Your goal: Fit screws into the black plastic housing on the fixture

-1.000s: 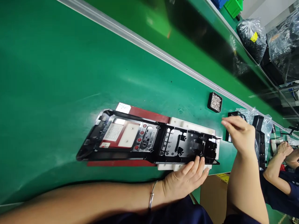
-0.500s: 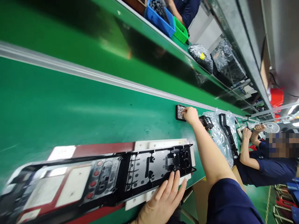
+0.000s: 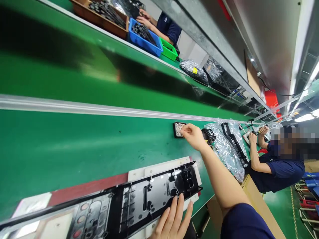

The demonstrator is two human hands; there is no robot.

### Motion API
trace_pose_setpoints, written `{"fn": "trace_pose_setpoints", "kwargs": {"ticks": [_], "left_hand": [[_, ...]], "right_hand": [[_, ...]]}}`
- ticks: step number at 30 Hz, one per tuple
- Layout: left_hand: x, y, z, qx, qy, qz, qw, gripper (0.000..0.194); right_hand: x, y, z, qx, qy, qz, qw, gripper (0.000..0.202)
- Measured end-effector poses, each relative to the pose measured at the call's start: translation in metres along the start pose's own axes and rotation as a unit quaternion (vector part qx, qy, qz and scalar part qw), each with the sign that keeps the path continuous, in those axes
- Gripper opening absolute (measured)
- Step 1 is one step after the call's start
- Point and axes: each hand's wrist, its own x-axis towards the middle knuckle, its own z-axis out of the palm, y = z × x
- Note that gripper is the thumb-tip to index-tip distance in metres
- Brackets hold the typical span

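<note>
Head view: your left hand [image 3: 171, 220] lies flat, fingers spread, on the near edge of the black plastic panel [image 3: 139, 202] on the green counter [image 3: 74, 139]. Your right hand [image 3: 193, 135] reaches the small black screw tray [image 3: 178, 129], fingertips pinched together; whether they hold a screw, you cannot tell.

A factory assembly line. A long green conveyor belt [image 3: 74, 139] runs past seated co-workers [image 3: 276, 166]. On the far side stand parts bins [image 3: 147, 35] and bagged black components [image 3: 194, 71].
</note>
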Motion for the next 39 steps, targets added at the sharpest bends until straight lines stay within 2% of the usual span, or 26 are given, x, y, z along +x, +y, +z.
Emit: {"fn": "trace_pose_setpoints", "kwargs": {"ticks": [1,2,4,7,9,12,20,22,28,33,36,39], "left_hand": [[0.001,0.001,-0.002,-0.002,-0.008,0.000,1.000,0.048],[0.002,0.001,-0.004,-0.003,-0.015,-0.001,1.000,0.048],[0.004,0.003,-0.007,-0.006,-0.025,-0.003,1.000,0.047],[0.007,0.004,-0.010,-0.007,-0.048,-0.007,0.999,0.045],[0.008,0.004,-0.013,-0.002,-0.067,-0.004,0.998,0.045],[0.008,0.005,-0.017,0.007,-0.085,0.004,0.996,0.046],[0.007,0.006,-0.019,-0.007,-0.083,0.005,0.997,0.050],[0.008,0.006,-0.019,-0.008,-0.088,0.008,0.996,0.051],[0.011,0.007,-0.022,0.001,-0.103,0.013,0.995,0.047],[0.014,0.010,-0.023,0.004,-0.111,0.001,0.994,0.043],[0.015,0.010,-0.024,-0.007,-0.111,-0.005,0.994,0.041],[0.016,0.009,-0.024,-0.014,-0.115,-0.003,0.993,0.041]], "right_hand": [[-0.017,-0.007,-0.004,0.037,-0.025,-0.016,0.999,0.014],[-0.035,-0.014,-0.008,0.125,-0.053,-0.039,0.990,0.018],[-0.070,-0.025,-0.015,0.259,-0.086,-0.071,0.960,0.021],[-0.111,-0.033,-0.021,0.370,-0.122,-0.122,0.913,0.009],[-0.128,-0.035,-0.021,0.419,-0.141,-0.138,0.886,0.019],[-0.140,-0.037,-0.018,0.452,-0.146,-0.136,0.869,0.026],[-0.143,-0.043,-0.018,0.464,-0.149,-0.126,0.864,0.022],[-0.143,-0.044,-0.018,0.454,-0.147,-0.130,0.869,0.018],[-0.149,-0.041,-0.022,0.357,-0.127,-0.152,0.913,0.015],[-0.148,-0.032,-0.026,0.146,-0.110,-0.183,0.966,0.019],[-0.143,-0.030,-0.024,0.040,-0.136,-0.231,0.963,0.015],[-0.141,-0.030,-0.023,-0.007,-0.175,-0.269,0.947,0.013]]}}
